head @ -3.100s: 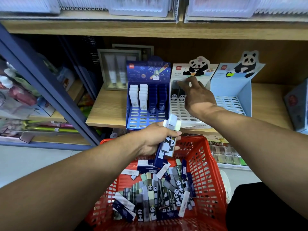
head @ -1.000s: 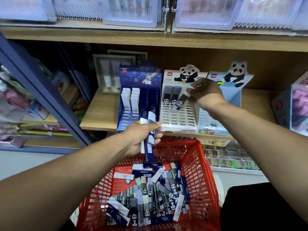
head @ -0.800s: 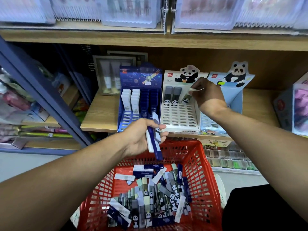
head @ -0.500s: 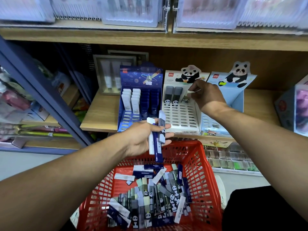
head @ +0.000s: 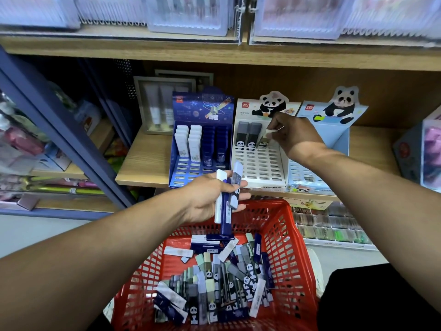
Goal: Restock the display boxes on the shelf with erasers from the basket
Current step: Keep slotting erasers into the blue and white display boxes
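A red basket (head: 290, 237) below the shelf holds several loose erasers (head: 222, 280), some with panda sleeves, some navy, some white. My left hand (head: 210, 197) grips a small bunch of erasers (head: 226, 197) above the basket. My right hand (head: 291, 133) pinches the top of a panda eraser (head: 266, 139) standing in the third slot of the white panda display box (head: 259, 163), beside two grey panda erasers (head: 248, 136). The blue space display box (head: 200, 149) to the left holds white and navy erasers. A light blue panda display box (head: 331, 130) stands at the right.
A wooden shelf (head: 145, 161) carries the boxes, with a framed pack of tubes (head: 162, 103) behind. An upper shelf edge (head: 214, 53) hangs overhead. A dark blue rack post (head: 59, 130) slants at the left. A pink-fronted box (head: 427, 154) stands at the right.
My right hand has set a panda eraser upright into the third slot of the white box. My left hand has shifted slightly with its bunch.
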Motion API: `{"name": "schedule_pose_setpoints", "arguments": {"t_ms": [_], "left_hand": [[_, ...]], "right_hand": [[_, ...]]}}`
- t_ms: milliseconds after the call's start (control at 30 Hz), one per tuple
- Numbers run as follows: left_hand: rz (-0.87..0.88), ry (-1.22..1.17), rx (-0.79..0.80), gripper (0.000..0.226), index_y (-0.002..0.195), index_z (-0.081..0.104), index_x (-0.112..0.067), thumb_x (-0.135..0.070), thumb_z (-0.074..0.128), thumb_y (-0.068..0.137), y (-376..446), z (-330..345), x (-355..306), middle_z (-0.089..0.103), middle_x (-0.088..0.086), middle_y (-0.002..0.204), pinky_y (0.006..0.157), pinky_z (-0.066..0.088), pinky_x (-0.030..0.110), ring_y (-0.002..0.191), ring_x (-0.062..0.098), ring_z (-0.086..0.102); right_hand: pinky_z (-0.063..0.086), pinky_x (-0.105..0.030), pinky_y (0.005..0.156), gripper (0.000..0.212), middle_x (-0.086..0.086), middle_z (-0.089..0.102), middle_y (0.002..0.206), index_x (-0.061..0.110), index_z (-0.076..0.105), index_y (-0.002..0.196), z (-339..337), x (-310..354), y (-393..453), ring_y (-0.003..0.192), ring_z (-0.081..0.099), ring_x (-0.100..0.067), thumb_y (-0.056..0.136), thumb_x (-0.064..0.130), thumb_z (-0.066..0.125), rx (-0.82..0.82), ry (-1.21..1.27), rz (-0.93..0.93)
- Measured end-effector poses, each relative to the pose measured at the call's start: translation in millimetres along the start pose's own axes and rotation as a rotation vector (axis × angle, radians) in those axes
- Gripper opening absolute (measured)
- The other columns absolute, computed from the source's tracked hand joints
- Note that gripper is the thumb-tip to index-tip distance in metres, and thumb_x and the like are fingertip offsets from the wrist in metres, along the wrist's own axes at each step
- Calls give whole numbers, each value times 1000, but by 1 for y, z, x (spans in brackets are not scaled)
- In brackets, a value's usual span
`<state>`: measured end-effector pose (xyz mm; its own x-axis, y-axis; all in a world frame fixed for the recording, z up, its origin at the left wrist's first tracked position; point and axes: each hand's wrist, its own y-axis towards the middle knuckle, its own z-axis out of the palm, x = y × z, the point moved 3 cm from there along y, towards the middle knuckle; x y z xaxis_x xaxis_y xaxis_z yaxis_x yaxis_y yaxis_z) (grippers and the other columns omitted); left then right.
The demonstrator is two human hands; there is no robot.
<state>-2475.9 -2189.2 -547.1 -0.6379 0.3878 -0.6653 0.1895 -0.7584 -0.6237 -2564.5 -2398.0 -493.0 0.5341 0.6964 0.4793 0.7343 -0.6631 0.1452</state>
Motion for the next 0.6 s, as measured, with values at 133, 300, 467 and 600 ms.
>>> {"name": "schedule_pose_setpoints", "arguments": {"t_ms": [133,300,467,600], "left_hand": [[-10,62,10,52,148,43,-14,8,44,101,-1,2,2,70,9,126,83,61,47,112,32,69],[-49,69,15,56,149,42,-19,8,46,100,0,4,6,69,10,127,80,61,48,112,34,69],[-68,84,25,50,141,46,-22,8,45,101,0,4,9,69,10,128,83,59,50,114,35,68],[-94,83,23,48,139,47,-21,8,46,100,0,4,10,68,11,129,87,56,52,114,36,67]], "right_hand": [[54,-35,81,16,-4,70,94,22,59,92,1,0,-2,90,66,-22,96,7,59,26,-4,7],[53,-38,82,10,-1,67,93,20,60,93,0,0,-3,92,64,-26,95,11,63,34,-22,3],[50,-30,81,10,-3,71,99,20,66,98,1,-2,0,95,65,-22,96,11,61,-17,-41,15],[45,-28,85,21,-9,70,118,15,73,114,1,0,7,107,64,-28,100,14,58,-124,-154,26]]}}
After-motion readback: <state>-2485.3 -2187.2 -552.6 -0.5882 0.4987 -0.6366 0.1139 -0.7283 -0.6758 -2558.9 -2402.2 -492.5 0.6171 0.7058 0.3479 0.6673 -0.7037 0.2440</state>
